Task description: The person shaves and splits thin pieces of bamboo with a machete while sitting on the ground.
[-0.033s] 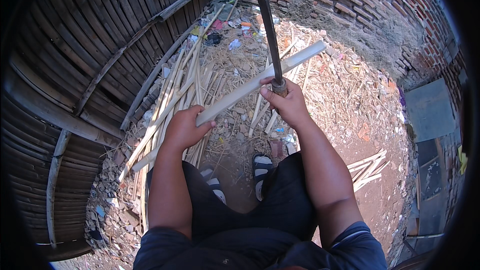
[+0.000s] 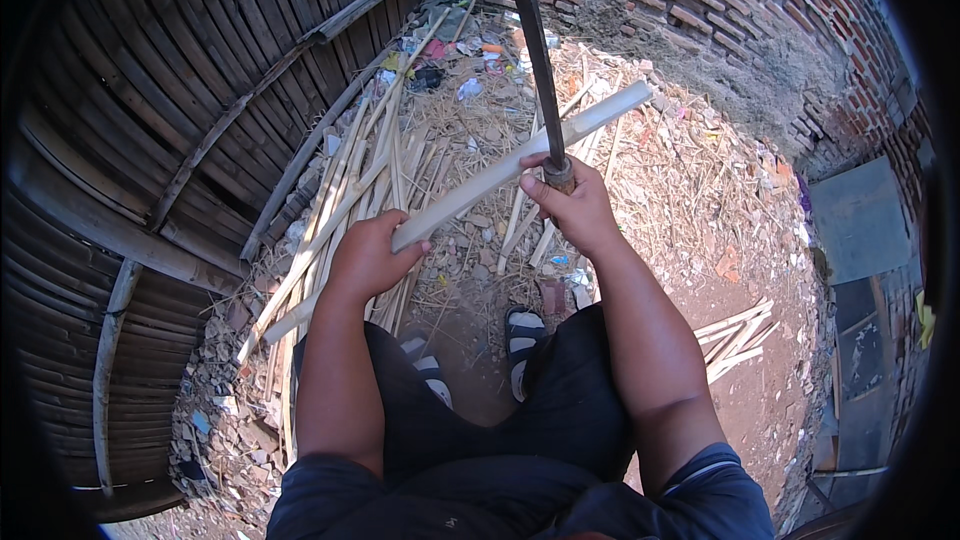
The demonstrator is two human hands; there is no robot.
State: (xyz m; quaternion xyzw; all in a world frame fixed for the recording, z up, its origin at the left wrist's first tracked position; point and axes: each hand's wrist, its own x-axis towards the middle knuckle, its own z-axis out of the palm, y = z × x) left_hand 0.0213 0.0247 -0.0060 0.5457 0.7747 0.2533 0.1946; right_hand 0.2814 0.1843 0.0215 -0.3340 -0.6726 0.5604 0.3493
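My left hand (image 2: 368, 255) is closed around the near end of a pale split bamboo piece (image 2: 470, 186). The bamboo slants up and away to the right, above the ground. In my right hand (image 2: 582, 208) is a machete (image 2: 541, 65), gripped by its wooden handle with the long dark blade pointing up and away. The blade crosses in front of the bamboo. My right fingertips are right at the bamboo's edge, and whether they also grip it cannot be made out.
Long bamboo strips (image 2: 330, 215) lie in a pile on the left, beside a slatted bamboo wall (image 2: 220, 60). More cut strips (image 2: 738, 338) rest on the right. Shavings and rubble (image 2: 690, 180) cover the ground toward a brick wall (image 2: 700, 0). My sandalled feet (image 2: 523, 348) are below.
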